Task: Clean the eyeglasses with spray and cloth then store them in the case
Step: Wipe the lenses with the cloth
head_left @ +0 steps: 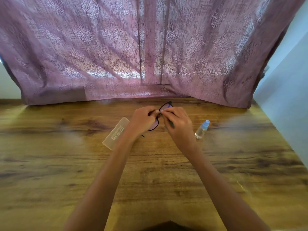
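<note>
Both hands, left hand (144, 120) and right hand (177, 121), had fingers clamped on the eyeglasses (164, 108), steadying a lens for wiping (cloth barely visible).

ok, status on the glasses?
Both hands gripping eyeglasses above table: left hand, right hand. Case shut, left. Spray bottle upright, right. Nothing in the way.

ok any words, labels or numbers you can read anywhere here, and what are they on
Eyeglass case: dark print runs along its lid, too small and blurred to read.
Spray bottle: no label visible.
Eyeglasses, held in both hands: no marking visible.
Curtain: woven pattern only, no text.
</note>
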The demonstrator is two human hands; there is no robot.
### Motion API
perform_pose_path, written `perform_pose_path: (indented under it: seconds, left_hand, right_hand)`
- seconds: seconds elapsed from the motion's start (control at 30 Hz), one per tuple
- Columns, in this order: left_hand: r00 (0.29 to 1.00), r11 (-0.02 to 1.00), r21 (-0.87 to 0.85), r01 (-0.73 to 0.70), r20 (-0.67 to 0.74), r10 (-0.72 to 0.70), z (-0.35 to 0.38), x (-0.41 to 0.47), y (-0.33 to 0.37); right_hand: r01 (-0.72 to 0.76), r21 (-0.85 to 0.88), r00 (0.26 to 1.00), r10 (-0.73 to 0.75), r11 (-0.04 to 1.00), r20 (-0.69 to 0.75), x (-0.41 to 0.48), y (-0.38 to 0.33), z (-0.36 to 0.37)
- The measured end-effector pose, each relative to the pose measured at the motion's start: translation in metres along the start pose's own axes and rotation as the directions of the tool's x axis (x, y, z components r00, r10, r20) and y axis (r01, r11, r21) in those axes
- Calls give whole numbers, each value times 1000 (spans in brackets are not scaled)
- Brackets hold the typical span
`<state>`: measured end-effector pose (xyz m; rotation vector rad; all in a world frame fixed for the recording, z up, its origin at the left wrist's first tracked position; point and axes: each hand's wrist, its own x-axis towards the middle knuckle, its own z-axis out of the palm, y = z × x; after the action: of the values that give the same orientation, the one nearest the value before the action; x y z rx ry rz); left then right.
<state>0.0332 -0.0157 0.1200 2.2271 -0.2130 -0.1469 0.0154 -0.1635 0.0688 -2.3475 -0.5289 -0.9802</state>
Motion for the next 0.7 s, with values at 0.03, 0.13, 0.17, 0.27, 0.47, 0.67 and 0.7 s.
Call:
perform_pose_path:
  seconds: [0.03, 0.13, 0.17, 0.27, 0.47, 0.67, 0.7]
  left_hand:
    - [1000, 1000, 6, -5, 2, 5, 0, 0, 0]
    - [1000, 1000, 5, -9, 1, 9, 2, 1, -3]
    - [1000, 1000, -1, -7, -5, 7, 2, 1, -3]
    - [1000, 1000, -12, 5, -25, -5, 2, 0, -2]
    - [998, 999, -34, 21, -53, -23, 0, 0, -1]
    - [1000, 1000, 0, 5, -18, -5, 0, 0, -1]
    - [1000, 1000, 2, 4, -21, -4, 0, 0, 0]
  right_hand:
    - [3, -1, 1000, -3, 1000, 0, 2, 0, 0]
    - [-37, -15, 999, 37, 999, -13, 10, 4, -1]
    - [-59, -24, 998, 58, 998, -22, 12, 6, -1]
    - [-112, -39, 993, 110, 993, -52, 15, 11, -3]
    - [-111, -3, 992, 111, 994, -67, -1, 8, -4]
    - [-10, -22, 1000, 9, 1000, -24, -5, 1, -2]
    - [-20, -28, 1000, 19, 999, -24, -3, 3, -2]
